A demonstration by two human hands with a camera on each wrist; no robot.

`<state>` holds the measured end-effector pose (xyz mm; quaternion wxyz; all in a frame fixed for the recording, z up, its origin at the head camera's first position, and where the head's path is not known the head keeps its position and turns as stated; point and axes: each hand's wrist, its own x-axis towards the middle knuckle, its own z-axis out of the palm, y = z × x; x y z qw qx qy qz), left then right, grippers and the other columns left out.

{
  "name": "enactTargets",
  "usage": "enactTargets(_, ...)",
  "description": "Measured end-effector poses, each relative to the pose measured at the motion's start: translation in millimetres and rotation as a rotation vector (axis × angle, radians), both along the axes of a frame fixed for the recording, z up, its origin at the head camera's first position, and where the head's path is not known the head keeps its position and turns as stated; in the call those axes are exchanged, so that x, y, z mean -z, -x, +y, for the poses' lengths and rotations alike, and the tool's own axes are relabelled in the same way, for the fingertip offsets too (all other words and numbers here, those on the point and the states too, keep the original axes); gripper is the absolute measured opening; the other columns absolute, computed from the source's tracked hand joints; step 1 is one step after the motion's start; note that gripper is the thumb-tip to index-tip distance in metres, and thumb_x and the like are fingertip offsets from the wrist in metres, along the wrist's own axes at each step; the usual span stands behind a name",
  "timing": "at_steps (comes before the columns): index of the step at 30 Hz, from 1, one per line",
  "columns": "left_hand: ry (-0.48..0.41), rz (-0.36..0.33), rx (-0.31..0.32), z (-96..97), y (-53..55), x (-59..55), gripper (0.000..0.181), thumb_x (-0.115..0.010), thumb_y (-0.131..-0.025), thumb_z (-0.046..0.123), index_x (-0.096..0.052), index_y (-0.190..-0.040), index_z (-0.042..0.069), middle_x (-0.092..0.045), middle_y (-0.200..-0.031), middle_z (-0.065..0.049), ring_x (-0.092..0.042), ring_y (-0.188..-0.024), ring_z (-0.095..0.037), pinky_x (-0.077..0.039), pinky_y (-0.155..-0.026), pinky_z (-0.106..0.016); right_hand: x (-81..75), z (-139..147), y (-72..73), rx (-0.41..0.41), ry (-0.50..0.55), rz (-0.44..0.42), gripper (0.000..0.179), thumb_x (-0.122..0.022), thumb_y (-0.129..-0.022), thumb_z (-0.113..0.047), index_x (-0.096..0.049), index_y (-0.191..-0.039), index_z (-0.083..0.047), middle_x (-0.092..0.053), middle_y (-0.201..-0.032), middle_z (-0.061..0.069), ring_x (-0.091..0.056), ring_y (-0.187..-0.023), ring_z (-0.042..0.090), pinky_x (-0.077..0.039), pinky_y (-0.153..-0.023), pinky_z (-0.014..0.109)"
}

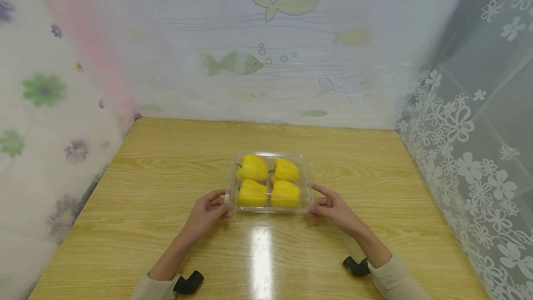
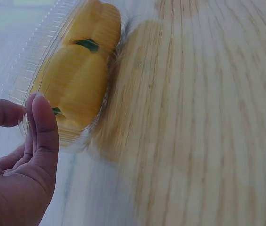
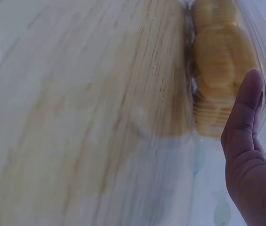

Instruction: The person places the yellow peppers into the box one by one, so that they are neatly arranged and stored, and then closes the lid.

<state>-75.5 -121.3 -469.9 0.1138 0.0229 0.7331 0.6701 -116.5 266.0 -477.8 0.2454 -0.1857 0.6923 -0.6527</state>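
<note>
A clear plastic container [image 1: 269,155] lies in the middle of the head view, its transparent walls showing several yellow bell peppers [image 1: 285,193] with green stems, set in two rows. At its left side, near the front corner, my left hand [image 1: 210,206] pinches the rim between thumb and fingers. My right hand [image 1: 333,206] pinches the opposite side the same way. In the left wrist view, the thumb stands in front of a yellow pepper [image 2: 74,80] behind the plastic wall. The right wrist view shows the right hand [image 3: 253,141] with its thumb against the container's edge.
The wood-grain table [image 1: 166,165] carries a bright streak of reflected light in front of the container. Behind it hangs a curtain [image 1: 233,96] printed with fish, and flowered curtains border both sides. A black curved piece [image 1: 189,282] sits at each wrist by the beige sleeves.
</note>
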Motion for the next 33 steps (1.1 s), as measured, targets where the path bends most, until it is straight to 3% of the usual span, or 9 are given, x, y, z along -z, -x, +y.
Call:
enactTargets(6,0.0,0.032,0.002,-1.8,0.6,3.7,0.047,-0.06,-0.1,0.002,-0.045,-0.143,-0.013,-0.067,-0.094,-0.019,-0.068,-0.079,-0.019,-0.06,-0.072,-0.029,0.1,-1.8,-0.8,0.002,0.035,0.006,0.072,-0.059,-0.102,-0.006,-0.016,-0.159,0.007,-0.071,-0.092,0.014,-0.071,-0.086,0.022,-0.06,-0.077,0.035)
enactTargets(12,-0.009,0.022,0.002,-3.3,-0.4,5.5,0.047,-0.06,-0.1,0.002,-0.046,-0.143,-0.012,-0.066,-0.093,-0.017,-0.068,-0.078,-0.019,-0.06,-0.071,-0.028,2.2,-3.3,-2.5,0.011,0.049,0.009,0.073,-0.059,-0.102,-0.006,-0.015,-0.159,0.008,-0.071,-0.09,0.013,-0.07,-0.083,0.018,-0.06,-0.075,0.033)
enactTargets(22,-0.029,0.044,-0.016,-2.1,-0.2,7.5,0.049,-0.059,-0.099,-0.003,-0.043,-0.143,-0.015,-0.066,-0.091,-0.014,-0.064,-0.072,-0.011,-0.057,-0.066,-0.024,6.0,-7.8,-2.6,0.055,0.066,-0.008,0.071,-0.058,-0.101,-0.001,-0.016,-0.157,0.011,-0.071,-0.086,0.002,-0.07,-0.081,0.014,-0.06,-0.074,0.028)
enactTargets(33,-0.003,0.025,-0.033,-0.3,1.0,5.5,0.05,-0.059,-0.099,-0.002,-0.043,-0.144,-0.014,-0.067,-0.093,-0.018,-0.063,-0.07,-0.01,-0.057,-0.066,-0.024,5.3,-4.0,0.4,0.038,0.009,-0.037,0.075,-0.06,-0.101,-0.007,-0.015,-0.16,0.005,-0.072,-0.093,0.011,-0.071,-0.087,0.018,-0.06,-0.079,0.031)
